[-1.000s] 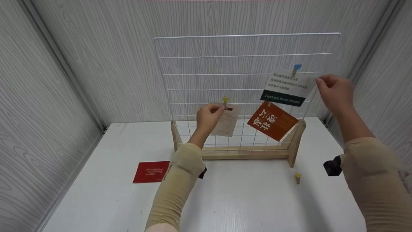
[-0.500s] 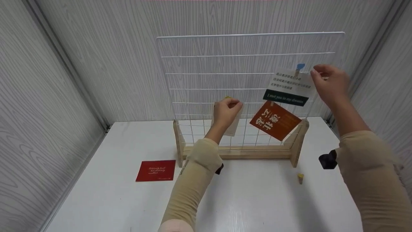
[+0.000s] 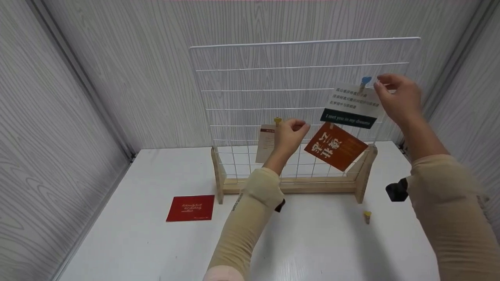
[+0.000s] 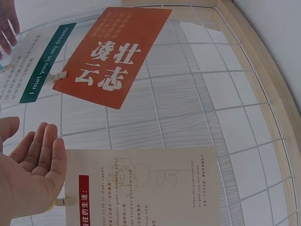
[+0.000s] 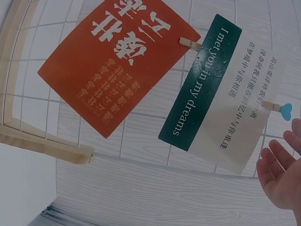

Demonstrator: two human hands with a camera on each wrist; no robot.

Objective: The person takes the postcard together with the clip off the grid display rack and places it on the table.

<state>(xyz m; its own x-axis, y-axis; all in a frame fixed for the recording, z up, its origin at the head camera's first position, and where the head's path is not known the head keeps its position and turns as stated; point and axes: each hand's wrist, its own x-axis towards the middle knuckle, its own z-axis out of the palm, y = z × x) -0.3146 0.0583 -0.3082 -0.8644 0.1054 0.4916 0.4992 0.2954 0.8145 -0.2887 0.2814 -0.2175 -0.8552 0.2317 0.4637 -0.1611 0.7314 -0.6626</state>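
A white wire grid (image 3: 304, 43) stands upright in a wooden base (image 3: 318, 188). My left hand (image 3: 289, 136) is in front of the grid, fingers relaxed and holding nothing. It partly covers a cream card (image 3: 265, 144) hung by a clothespin with a yellow top (image 3: 277, 121). At the upper right, a clothespin with a blue heart (image 3: 365, 80) holds a tilted white and green card (image 3: 349, 105). Beside that card's right corner is my right hand (image 3: 400, 97), its loosely bent fingers apart from the clothespin in the right wrist view (image 5: 284, 110). An orange card (image 3: 336, 147) hangs tilted just below, on its own clothespin (image 5: 189, 44).
A red card (image 3: 191, 208) lies flat on the white table (image 3: 312, 242), left of the base. Another yellow-topped clothespin (image 3: 367, 217) lies at the front right. Grey wood-grain panels (image 3: 117, 78) enclose the back and sides.
My left hand has moved right across the cream card, away from its left side, uncovering its left part. The right hand has shifted slightly up and left, towards the blue clothespin.
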